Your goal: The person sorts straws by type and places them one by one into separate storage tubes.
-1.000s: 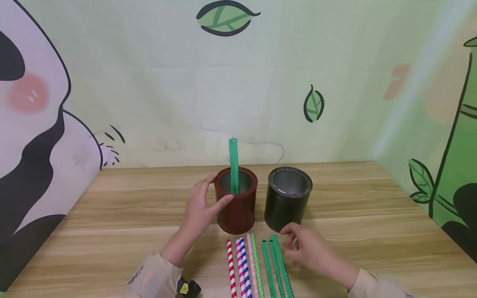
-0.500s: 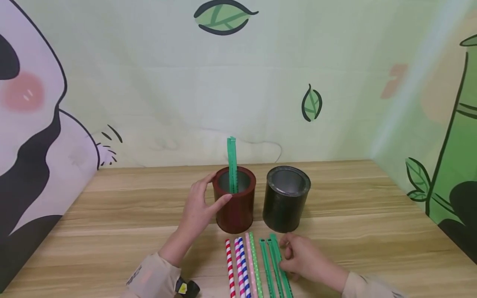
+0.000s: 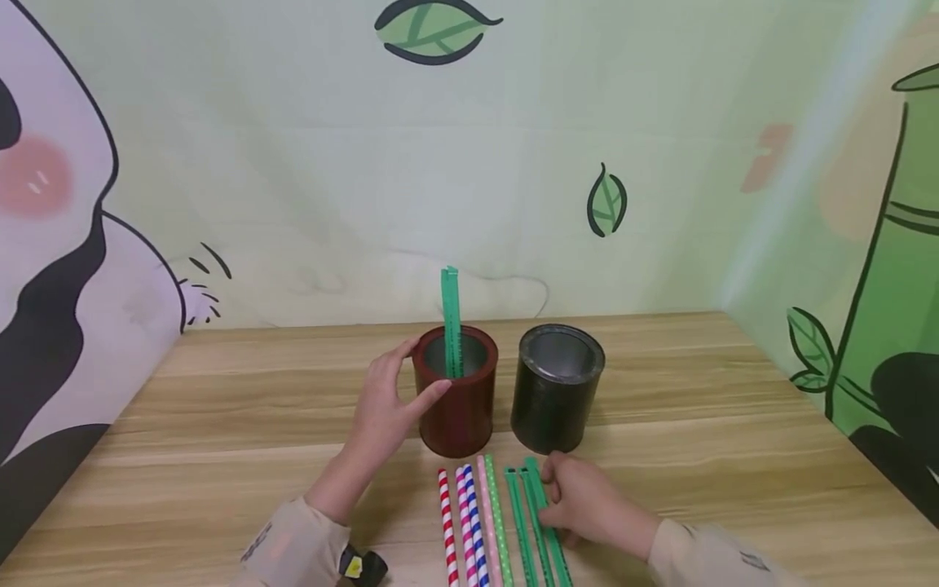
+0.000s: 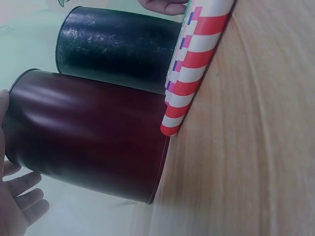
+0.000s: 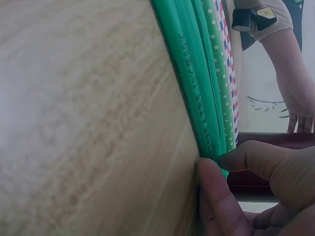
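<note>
My left hand [image 3: 385,408] holds a dark red can [image 3: 456,420] by its rim, thumb in front and fingers round the left side. Upright in that can stand green-wrapped straws [image 3: 451,314], their tops above the rim. On the table lie more green-wrapped straws, side by side. My right hand [image 3: 592,501] pinches the rightmost green-wrapped straw [image 5: 189,78] near its far end between thumb and index finger. Printed lettering runs along its wrapper in the right wrist view. To the right of the red can stands a black can [image 3: 553,412], its visible inside bare.
Left of the green ones lie several paper straws: red-striped [image 3: 448,530], pink-striped, blue-striped, pink and green dotted. They point toward the cans on the wooden table [image 3: 220,489]. Behind the table hangs a backdrop [image 3: 330,163] with a panda and leaves.
My right hand has moved in to the left and closed its thumb and finger on the rightmost green-wrapped straw. The left hand keeps its hold on the red can.
</note>
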`<state>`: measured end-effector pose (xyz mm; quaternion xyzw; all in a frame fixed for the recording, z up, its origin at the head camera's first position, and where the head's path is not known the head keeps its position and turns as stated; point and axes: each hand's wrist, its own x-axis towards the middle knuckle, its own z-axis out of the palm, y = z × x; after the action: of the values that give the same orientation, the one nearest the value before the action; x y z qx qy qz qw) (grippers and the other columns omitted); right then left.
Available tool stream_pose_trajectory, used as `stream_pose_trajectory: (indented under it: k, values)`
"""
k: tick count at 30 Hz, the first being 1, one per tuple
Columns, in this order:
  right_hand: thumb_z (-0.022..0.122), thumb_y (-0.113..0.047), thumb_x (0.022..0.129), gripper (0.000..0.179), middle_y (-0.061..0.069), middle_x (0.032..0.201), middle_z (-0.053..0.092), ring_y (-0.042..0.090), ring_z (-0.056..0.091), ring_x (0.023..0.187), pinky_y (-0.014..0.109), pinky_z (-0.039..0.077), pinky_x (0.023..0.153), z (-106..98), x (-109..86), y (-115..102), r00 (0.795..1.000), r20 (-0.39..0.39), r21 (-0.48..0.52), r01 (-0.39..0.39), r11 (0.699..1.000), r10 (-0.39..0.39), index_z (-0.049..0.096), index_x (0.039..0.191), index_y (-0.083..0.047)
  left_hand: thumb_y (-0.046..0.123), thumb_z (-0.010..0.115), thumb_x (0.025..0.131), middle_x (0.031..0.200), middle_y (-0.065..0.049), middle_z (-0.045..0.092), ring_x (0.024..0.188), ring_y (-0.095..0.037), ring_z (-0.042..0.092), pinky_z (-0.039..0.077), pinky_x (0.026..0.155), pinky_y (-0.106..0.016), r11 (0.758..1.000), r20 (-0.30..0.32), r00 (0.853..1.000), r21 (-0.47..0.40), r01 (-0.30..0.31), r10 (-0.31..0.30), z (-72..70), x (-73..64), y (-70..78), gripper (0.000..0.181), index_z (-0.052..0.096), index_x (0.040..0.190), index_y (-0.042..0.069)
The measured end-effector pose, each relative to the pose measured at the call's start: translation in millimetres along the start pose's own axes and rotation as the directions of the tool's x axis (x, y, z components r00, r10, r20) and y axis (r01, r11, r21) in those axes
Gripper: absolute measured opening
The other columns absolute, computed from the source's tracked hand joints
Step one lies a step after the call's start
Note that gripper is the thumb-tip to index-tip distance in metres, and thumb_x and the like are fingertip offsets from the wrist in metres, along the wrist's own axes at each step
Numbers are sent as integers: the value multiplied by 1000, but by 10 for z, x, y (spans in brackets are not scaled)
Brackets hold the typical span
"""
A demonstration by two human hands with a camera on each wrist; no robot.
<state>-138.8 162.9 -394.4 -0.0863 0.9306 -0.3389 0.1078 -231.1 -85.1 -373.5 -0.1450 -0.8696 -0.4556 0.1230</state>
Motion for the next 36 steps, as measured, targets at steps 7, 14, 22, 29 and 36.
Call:
stream_pose_trajectory:
  k: [7, 14, 22, 29, 36]
  values:
    - [71, 2, 70, 33, 2, 68, 50, 10, 53, 41, 23, 46, 39, 15, 39, -10, 1000, -5, 7, -15, 1000, 15, 51, 95, -3, 47, 69, 84, 145, -9, 46, 137, -29, 38, 40, 108, -55, 1000, 4, 1000, 9, 3, -3, -7, 9, 7, 76, 39, 145, 14]
    - [71, 3, 71, 33, 2, 68, 49, 11, 53, 41, 23, 46, 39, -4, 46, -25, 1000, 4, -5, -30, 1000, 30, 51, 96, -3, 47, 69, 84, 145, -9, 46, 137, -29, 38, 40, 107, -55, 1000, 3, 1000, 12, 0, 0, -15, 15, 6, 75, 40, 145, 14]
    - [72, 4, 71, 34, 4, 69, 51, 12, 50, 41, 25, 47, 39, -16, 49, 3, 998, -5, 51, -69, 996, 69, 52, 98, -2, 47, 69, 84, 144, -9, 47, 136, -29, 38, 40, 107, -55, 1000, 2, 1000, 8, -4, 4, -6, 13, -5, 75, 40, 145, 14]
    - [70, 6, 72, 34, 4, 69, 52, 12, 50, 42, 26, 48, 40, -41, 25, 42, 998, -1, 97, -57, 994, 58, 54, 102, 1, 48, 69, 84, 144, -8, 47, 137, -29, 38, 39, 108, -56, 1000, 1, 1000, 5, -5, 5, -3, 12, -9, 75, 40, 145, 14]
    - [68, 7, 73, 32, 4, 70, 53, 11, 52, 42, 27, 49, 40, -79, 1, 61, 1000, -10, 130, 7, 991, -6, 54, 102, 4, 47, 70, 84, 144, -9, 48, 136, -29, 39, 39, 108, -56, 1000, -9, 1000, 10, -14, 14, -3, 6, -11, 75, 41, 144, 13]
